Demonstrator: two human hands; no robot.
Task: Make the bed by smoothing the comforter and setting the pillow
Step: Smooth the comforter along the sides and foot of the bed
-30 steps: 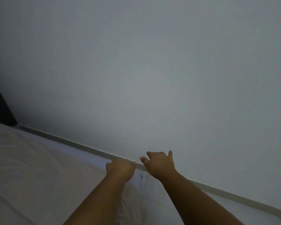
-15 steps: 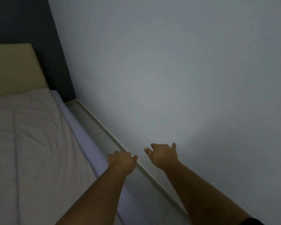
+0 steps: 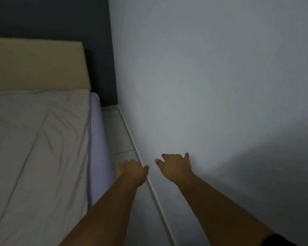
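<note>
Your left grip [image 3: 132,170] hangs over the strip of tiled floor [image 3: 117,135] that runs between the bed and the pale wall [image 3: 212,86]. Its knuckles are up and its fingers are folded under, with only the thumb tip showing at its right edge. Nothing shows in it. Your right grip [image 3: 175,167] is just beside it, in front of the wall. Its fingers are loosely bent, the thumb juts toward the left grip and the little finger is lifted. It holds nothing either. The two grips are close but apart, and the baseboard [image 3: 130,137] passes in the gap between them.

The comforter [image 3: 37,148] lies spread over the bed on your left, pale with stitched seams. Creases fan out across its far right part. Its far edge meets the beige headboard [image 3: 36,64], and its right edge follows the top of the mattress, whose lilac-sheeted side [image 3: 97,139] shows below it. Neither grip touches the comforter. The left one is off past the mattress side. Your left forearm crosses in front of the comforter's near right edge, and you cannot tell whether it brushes the fabric. A dark wall panel [image 3: 52,18] stands behind the headboard. A dark sleeve [image 3: 277,240] shows at your right upper arm.
</note>
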